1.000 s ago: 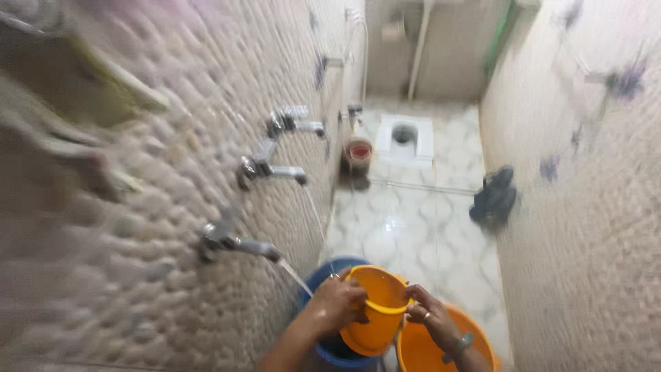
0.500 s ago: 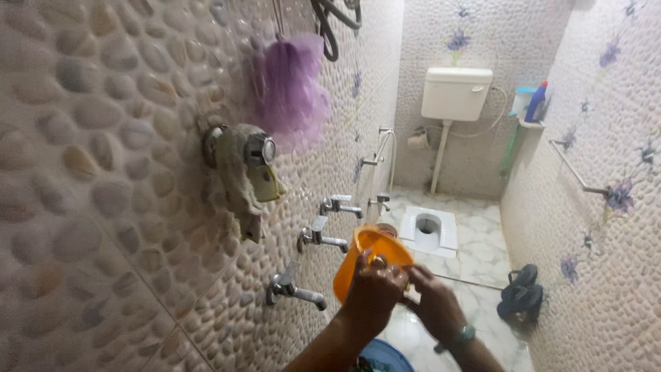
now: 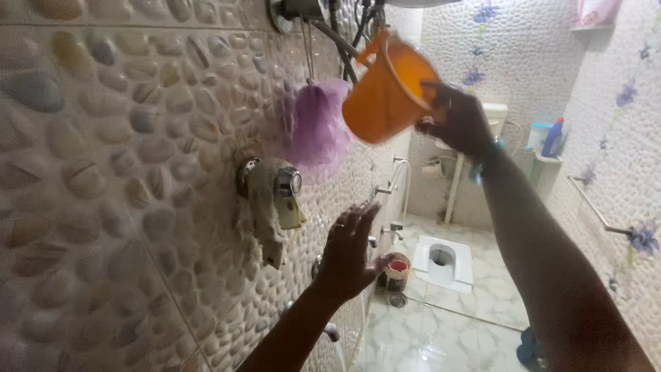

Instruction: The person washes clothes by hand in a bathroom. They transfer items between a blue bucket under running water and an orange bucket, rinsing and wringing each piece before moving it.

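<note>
Raised from waist level half a second ago, the orange mug (image 3: 387,89) now sits high beside the pebble-tiled wall (image 3: 124,207), tipped so its long axis slants and its mouth faces down-left toward the purple bath sponge (image 3: 315,124). Right hand (image 3: 458,120) grips the mug from its right side, fingers closed on it. Left hand (image 3: 348,251) hangs lower, empty with fingers spread, near the cloth-wrapped valve (image 3: 275,200).

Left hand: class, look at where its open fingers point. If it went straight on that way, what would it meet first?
Probably the pebble-tiled wall. The left hand is open, fingers aimed up and toward the wall, with the cloth-draped valve just beside that line. Depth is hard to judge.
</note>
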